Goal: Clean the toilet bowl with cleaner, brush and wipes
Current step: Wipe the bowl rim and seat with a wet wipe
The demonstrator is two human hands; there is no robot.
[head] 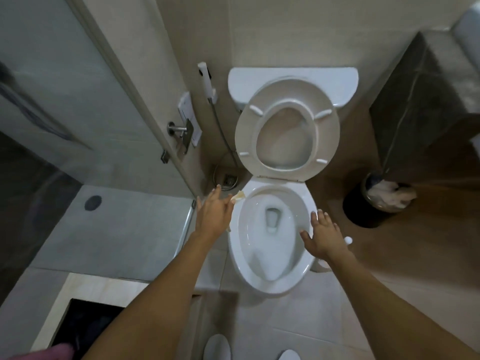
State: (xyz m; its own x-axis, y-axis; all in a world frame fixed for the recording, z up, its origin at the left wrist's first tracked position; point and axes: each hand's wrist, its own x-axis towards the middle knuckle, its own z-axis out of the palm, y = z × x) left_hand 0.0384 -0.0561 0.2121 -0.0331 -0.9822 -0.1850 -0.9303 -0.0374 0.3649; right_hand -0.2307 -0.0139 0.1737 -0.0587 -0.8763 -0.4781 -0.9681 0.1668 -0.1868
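The white toilet bowl (pixel 270 284) stands in the middle with water in it, its seat (pixel 285 131) and lid raised against the tank (pixel 293 76). My left hand (pixel 214 214) reaches out flat beside the bowl's left rim, fingers stretched and apart. A small pale yellowish scrap (pixel 239 195), perhaps a wipe, lies at the rim by its fingertips; whether they touch it is unclear. My right hand (pixel 323 237) hovers over the right rim, fingers spread, holding nothing. A white bottle-like object (pixel 348 240) stands on the floor just right of that hand, partly hidden.
A bidet sprayer (pixel 206 79) hangs on the wall left of the tank, its hose running down to a floor drain (pixel 230 179). A dark bin (pixel 376 203) holding crumpled paper sits at the right. A glass shower door (pixel 78 113) closes off the left. White slippers (pixel 217 346) are at the bottom.
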